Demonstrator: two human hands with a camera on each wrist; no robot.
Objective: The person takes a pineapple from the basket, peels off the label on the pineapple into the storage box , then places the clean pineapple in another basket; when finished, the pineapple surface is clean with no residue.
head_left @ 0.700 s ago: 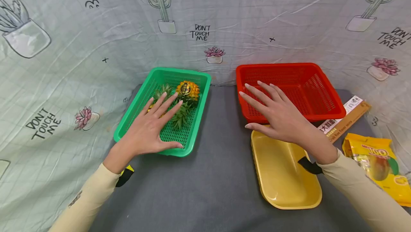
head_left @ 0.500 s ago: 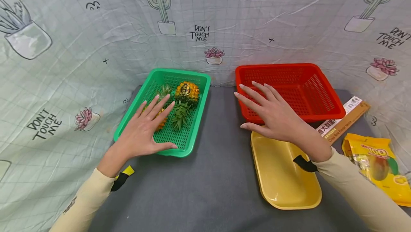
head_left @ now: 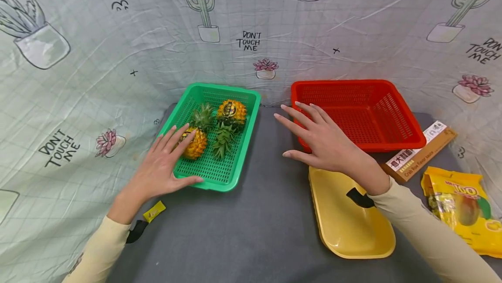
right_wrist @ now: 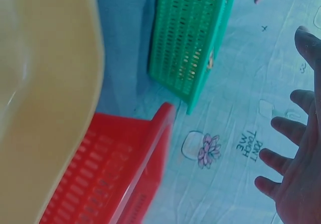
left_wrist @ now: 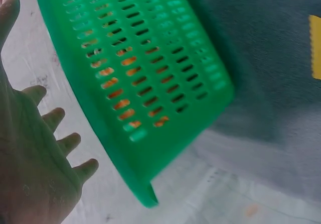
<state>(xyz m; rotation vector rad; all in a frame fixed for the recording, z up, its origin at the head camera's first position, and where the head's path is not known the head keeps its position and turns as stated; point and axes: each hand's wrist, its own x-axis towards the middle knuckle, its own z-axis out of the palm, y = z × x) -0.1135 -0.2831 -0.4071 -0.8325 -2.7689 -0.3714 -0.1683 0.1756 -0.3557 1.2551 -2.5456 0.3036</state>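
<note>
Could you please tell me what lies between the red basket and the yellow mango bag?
In the head view, a long box lies between the red basket and mango bag.

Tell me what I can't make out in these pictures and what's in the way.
Head view: part of the left pineapple, behind the left hand.
Head view: part of the yellow tray, behind the right hand and sleeve.
Head view: right end of the yellow bag, cut off by the picture edge.
Head view: print on the small yellow packet, too small to read.
</note>
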